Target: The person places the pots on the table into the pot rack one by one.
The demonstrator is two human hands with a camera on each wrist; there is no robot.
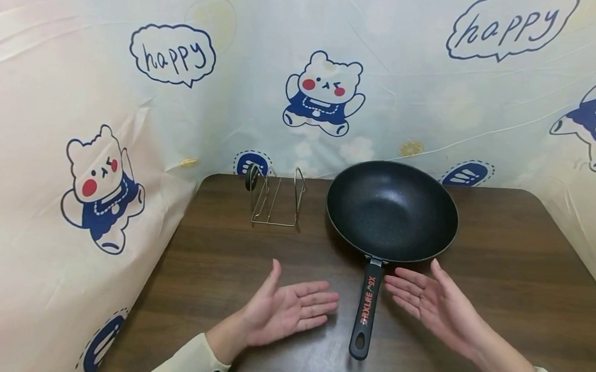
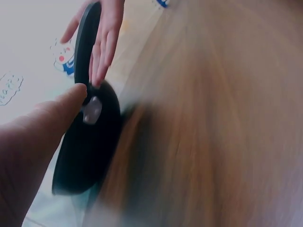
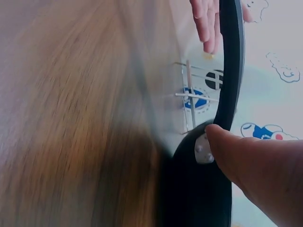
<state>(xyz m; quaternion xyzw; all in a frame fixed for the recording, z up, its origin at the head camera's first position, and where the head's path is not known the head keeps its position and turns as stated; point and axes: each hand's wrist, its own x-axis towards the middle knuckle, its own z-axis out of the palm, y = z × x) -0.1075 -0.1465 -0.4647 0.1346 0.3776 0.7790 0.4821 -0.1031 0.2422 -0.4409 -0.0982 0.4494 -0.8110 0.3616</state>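
A black frying pan (image 1: 393, 211) sits on the brown wooden table, its handle (image 1: 366, 308) with red lettering pointing toward me. To the left of the handle is my left hand (image 1: 288, 313), palm up, fingers straight and thumb raised, holding nothing. On the handle's other side my right hand (image 1: 446, 311) is likewise spread, palm turned inward, its thumb tip close to the pan's rim. In the head view both hands stand apart from the handle. The pan's underside and handle show in the left wrist view and the right wrist view, where one thumb (image 3: 236, 153) overlaps the handle's base.
A wire rack (image 1: 276, 202) stands at the back left of the table (image 1: 503, 254), with a round black piece (image 1: 252, 178) at its left end. Behind and beside the table hangs a pale cloth (image 1: 231, 99) printed with bears and the word "happy".
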